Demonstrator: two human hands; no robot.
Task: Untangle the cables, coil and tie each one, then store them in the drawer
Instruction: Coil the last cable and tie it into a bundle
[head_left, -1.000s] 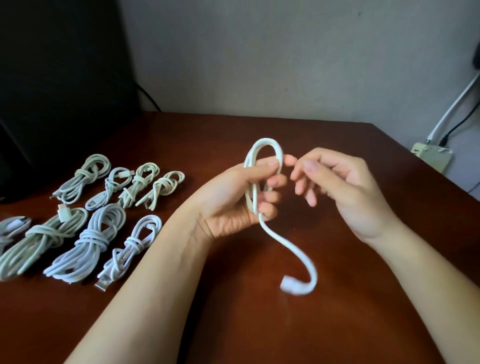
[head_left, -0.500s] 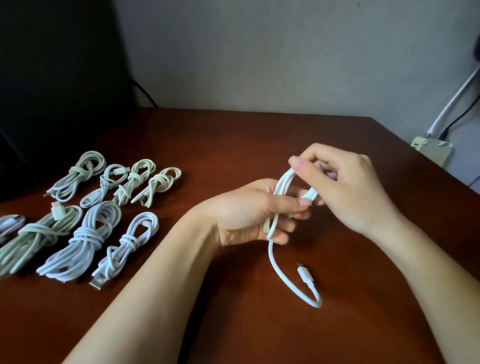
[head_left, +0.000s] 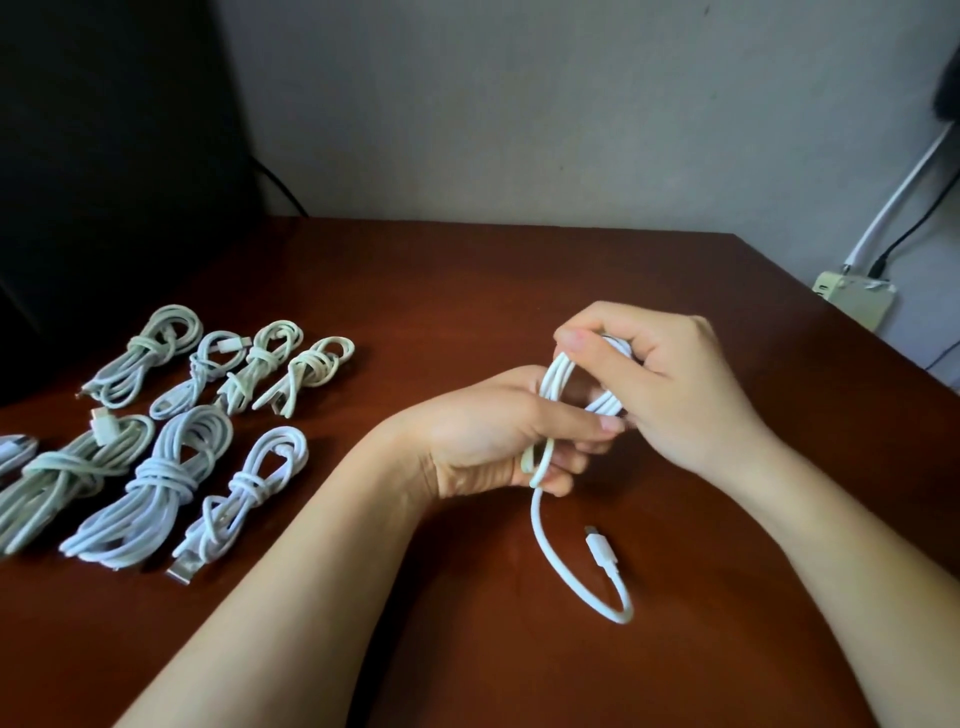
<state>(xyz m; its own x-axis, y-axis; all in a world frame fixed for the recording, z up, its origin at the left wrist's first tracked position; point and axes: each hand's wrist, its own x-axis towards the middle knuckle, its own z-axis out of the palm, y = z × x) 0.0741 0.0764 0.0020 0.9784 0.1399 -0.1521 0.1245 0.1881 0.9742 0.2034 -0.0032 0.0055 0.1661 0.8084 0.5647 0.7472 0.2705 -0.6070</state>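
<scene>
Both hands, left hand (head_left: 493, 431) and right hand (head_left: 675, 384), fingers curled round one half-coiled white cable (head_left: 556, 379).

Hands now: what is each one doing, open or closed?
Left hand: closed around the coiled white cable.
Right hand: closed, pinching the top of the same cable.

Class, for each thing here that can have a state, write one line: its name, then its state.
white cable, partly coiled, untied, free end trailing loose.
left hand, grips the cable's loops.
right hand, pinches the loops' top.
plug, connected to nothing.
coiled cables, tied in bundles, lying on the table.
</scene>
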